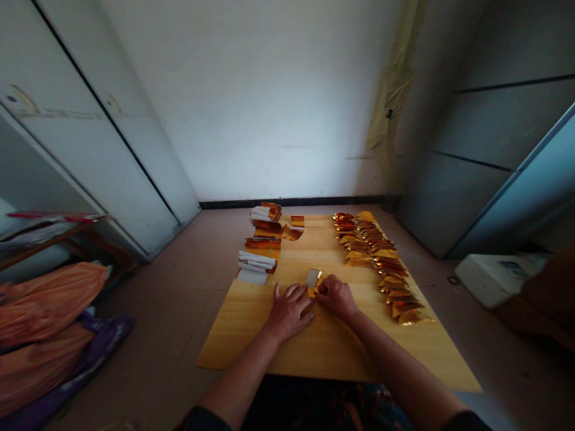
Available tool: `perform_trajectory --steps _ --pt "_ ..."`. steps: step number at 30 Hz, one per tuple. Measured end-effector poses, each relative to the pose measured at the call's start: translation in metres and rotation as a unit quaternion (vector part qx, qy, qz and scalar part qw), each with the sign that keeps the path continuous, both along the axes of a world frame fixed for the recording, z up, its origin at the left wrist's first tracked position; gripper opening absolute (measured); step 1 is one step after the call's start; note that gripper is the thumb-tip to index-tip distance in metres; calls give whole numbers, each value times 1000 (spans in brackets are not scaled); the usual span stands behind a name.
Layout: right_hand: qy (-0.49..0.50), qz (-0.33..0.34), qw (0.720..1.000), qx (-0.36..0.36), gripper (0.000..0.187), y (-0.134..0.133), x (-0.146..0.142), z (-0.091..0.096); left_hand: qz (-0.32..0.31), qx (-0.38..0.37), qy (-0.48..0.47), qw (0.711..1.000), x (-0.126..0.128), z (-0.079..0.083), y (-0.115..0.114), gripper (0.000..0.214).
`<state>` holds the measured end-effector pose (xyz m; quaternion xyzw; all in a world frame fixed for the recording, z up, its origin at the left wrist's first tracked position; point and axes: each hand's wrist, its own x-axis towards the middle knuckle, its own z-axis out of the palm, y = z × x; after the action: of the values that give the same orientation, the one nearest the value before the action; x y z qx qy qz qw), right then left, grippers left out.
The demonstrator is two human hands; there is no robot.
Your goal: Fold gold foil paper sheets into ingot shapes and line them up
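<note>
A small sheet of gold foil paper point(313, 278), white on its turned-up back, lies on the wooden board point(323, 347) in front of me. My left hand point(288, 310) rests flat on the board with its fingers spread, fingertips against the sheet's left edge. My right hand point(335, 294) is curled, its fingers pinching the sheet's right side. Both hands touch each other over the paper.
Stacks of unfolded gold and white sheets point(260, 248) stand at the board's left back. A long row of folded gold pieces point(381, 263) runs along its right side. White cupboards point(90, 149) stand left, orange bags point(45, 311) lie on the floor, a white box point(498, 275) sits right.
</note>
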<state>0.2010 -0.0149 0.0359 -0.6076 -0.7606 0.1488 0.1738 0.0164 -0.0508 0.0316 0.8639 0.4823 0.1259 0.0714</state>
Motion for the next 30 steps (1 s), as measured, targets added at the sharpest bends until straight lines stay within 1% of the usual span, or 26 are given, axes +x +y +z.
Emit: perform_trajectory --steps 2,6,10,14,18,21,23,26,30 --pt "14 -3 1000 -9 2 2 2 -2 9 4 -1 1000 2 -1 1 32" --pt "48 -3 999 -24 17 9 9 -6 9 1 -5 1000 3 1 1 32" --pt "57 -4 998 -29 21 13 11 -7 9 -6 -7 1000 3 2 0 34" --pt "24 -26 999 -37 7 11 4 -1 10 -6 -6 1000 3 1 0 34" --pt "-43 -59 997 -30 21 8 -9 7 14 -9 -7 1000 3 0 0 34" --pt "-62 -71 995 -34 16 11 -12 9 13 -10 -11 1000 3 0 0 34" --pt "-59 -66 995 -46 10 14 -9 9 17 -9 -17 1000 4 1 1 32" --pt "-52 -45 997 -47 10 16 -2 9 37 1 -32 999 6 0 4 20" --pt "-70 27 997 10 19 6 3 10 79 36 -46 995 9 -1 10 12"
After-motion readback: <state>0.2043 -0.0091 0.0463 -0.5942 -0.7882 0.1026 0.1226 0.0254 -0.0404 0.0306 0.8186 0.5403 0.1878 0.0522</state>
